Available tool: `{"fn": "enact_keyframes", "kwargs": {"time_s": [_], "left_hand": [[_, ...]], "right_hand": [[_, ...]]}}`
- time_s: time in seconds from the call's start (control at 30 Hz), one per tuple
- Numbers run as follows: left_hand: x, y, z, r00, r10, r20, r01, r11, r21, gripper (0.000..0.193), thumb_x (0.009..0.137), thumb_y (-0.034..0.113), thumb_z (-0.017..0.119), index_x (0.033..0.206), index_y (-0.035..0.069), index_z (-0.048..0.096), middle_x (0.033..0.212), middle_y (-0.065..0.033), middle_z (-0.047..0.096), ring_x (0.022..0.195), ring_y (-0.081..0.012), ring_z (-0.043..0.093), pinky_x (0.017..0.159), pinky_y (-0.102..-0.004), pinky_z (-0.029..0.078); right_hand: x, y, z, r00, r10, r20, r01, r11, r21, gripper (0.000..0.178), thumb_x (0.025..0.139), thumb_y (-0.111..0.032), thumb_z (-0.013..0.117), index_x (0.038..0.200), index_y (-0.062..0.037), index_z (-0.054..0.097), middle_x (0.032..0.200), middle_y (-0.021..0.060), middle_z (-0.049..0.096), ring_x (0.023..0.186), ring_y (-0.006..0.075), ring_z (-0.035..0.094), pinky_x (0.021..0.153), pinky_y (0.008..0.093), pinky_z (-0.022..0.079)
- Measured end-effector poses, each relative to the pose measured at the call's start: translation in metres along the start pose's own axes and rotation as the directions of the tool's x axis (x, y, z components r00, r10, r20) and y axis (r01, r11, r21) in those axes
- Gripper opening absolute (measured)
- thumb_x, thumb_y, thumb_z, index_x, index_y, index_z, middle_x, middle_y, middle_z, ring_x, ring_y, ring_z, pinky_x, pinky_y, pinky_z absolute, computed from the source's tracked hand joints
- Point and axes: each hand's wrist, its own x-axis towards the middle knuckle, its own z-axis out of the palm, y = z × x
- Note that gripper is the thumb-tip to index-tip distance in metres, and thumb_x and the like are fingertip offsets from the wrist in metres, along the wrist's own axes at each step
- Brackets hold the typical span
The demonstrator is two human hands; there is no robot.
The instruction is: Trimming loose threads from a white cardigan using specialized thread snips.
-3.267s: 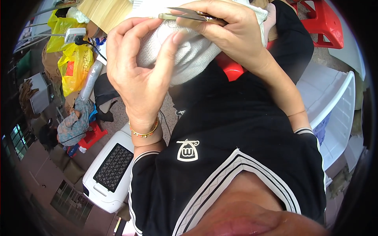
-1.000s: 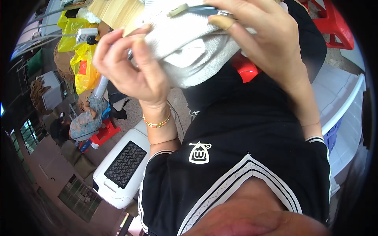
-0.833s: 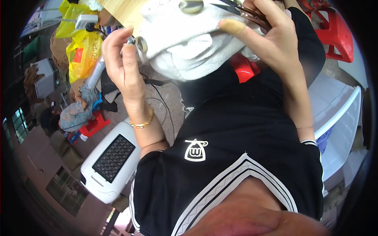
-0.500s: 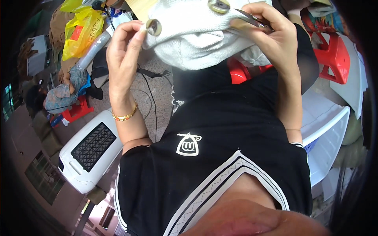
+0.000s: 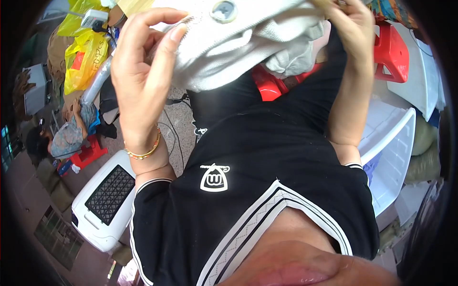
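A white knitted garment lies bunched across my lap at the upper edge. My left hand is closed on its left edge, thumb and forefinger pinching the fabric. On the garment, to the right of those fingertips, shows a round button with a pale rim and greyish middle. My right hand is at the garment's upper right, its fingers curled and partly cut off by the frame. A small dark bit of the thread snips seems to show among them; the blades are out of sight.
Red plastic stools stand to the right and beneath me. A white plastic bin is at my right side, a white appliance with a black grille at my left. Beyond are yellow bags, floor cables and a seated person.
The snips' blades, plain before, have left the view as my right hand rose. My left hand still pinches the fabric; one button shows now instead of two. The view has shifted slightly.
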Motion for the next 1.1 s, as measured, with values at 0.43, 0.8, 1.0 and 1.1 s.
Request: {"fn": "enact_keyframes", "kwargs": {"time_s": [0.43, 0.8, 1.0, 1.1], "left_hand": [[0.012, -0.005, 0.026, 0.943, 0.331, -0.021, -0.291, 0.857, 0.424, 0.021, 0.071, 0.013, 0.083, 0.088, 0.006, 0.073, 0.091, -0.0072, 0.064, 0.084, -0.0224, 0.059, 0.077, -0.0335, 0.043], [0.009, 0.000, 0.030, 0.969, 0.232, -0.087, -0.211, 0.956, 0.203, 0.013, 0.076, 0.000, 0.080, 0.088, 0.003, 0.075, 0.088, -0.0053, 0.063, 0.079, -0.0120, 0.060, 0.067, -0.0216, 0.045], [0.009, 0.003, 0.028, 0.984, 0.153, -0.088, -0.134, 0.971, 0.198, 0.011, 0.076, 0.000, 0.079, 0.087, 0.002, 0.075, 0.086, -0.0048, 0.063, 0.077, -0.0118, 0.059, 0.068, -0.0220, 0.045], [0.011, -0.002, 0.028, 0.974, 0.203, -0.102, -0.183, 0.968, 0.174, 0.011, 0.076, 0.000, 0.080, 0.086, 0.002, 0.075, 0.086, -0.0044, 0.063, 0.077, -0.0111, 0.059, 0.068, -0.0217, 0.045]], "right_hand": [[-0.036, -0.019, 0.036, 0.999, -0.045, 0.020, 0.047, 0.994, -0.097, 0.036, 0.082, 0.004, 0.072, 0.117, 0.0019, 0.063, 0.076, -0.0068, 0.053, 0.064, -0.0004, 0.044, 0.056, 0.0164, 0.034], [-0.026, -0.039, 0.060, 0.910, -0.272, 0.312, 0.289, 0.957, -0.008, 0.042, 0.073, 0.005, 0.070, 0.115, 0.0020, 0.068, 0.082, 0.0062, 0.063, 0.065, 0.0088, 0.054, 0.055, 0.0216, 0.041], [-0.030, -0.034, 0.065, 0.922, -0.270, 0.276, 0.281, 0.960, 0.000, 0.042, 0.074, 0.005, 0.071, 0.115, 0.0017, 0.068, 0.083, 0.0055, 0.064, 0.065, 0.0081, 0.055, 0.055, 0.0205, 0.042], [-0.031, -0.035, 0.064, 0.925, -0.259, 0.278, 0.278, 0.960, -0.030, 0.041, 0.074, 0.006, 0.070, 0.114, 0.0017, 0.068, 0.081, 0.0051, 0.063, 0.063, 0.0078, 0.053, 0.054, 0.0210, 0.041]]}}
